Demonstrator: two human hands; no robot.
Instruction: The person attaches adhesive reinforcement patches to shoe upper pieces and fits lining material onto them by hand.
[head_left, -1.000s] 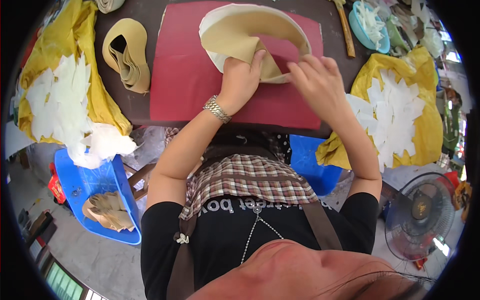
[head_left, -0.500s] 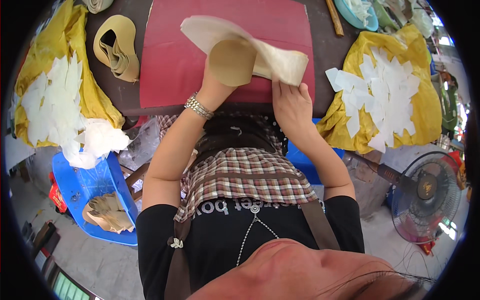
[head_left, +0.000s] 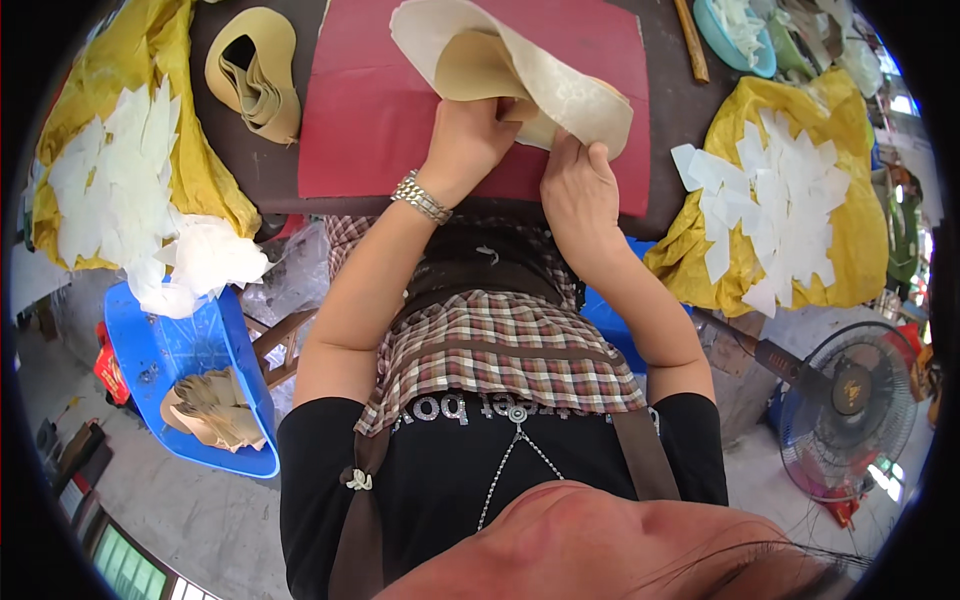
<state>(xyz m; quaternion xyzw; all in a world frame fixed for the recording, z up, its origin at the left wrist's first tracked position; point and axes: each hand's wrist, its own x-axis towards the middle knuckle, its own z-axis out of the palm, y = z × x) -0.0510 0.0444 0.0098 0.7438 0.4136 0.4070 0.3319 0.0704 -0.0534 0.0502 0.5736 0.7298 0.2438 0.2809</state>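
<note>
Over the red board, both my hands hold a curved shoe upper, off-white on one face and tan on the other. My left hand, with a metal-banded watch at the wrist, is closed on its tan part; the fingertips are partly hidden behind the piece. At the right end, my right hand pinches the lower edge, its thumb in front and some fingers out of sight. A nested stack of tan shoe uppers lies left of the board.
The red board covers the middle of the dark table. White cut pieces lie on yellow sacking at left and right. A blue bin holds tan pieces. A stick, a light-blue basin and a fan are at right.
The shoe upper has turned, showing more of its off-white face and less tan. My left hand has moved right and rolled inward; the right hand stays at the edge. The whole view has shifted slightly.
</note>
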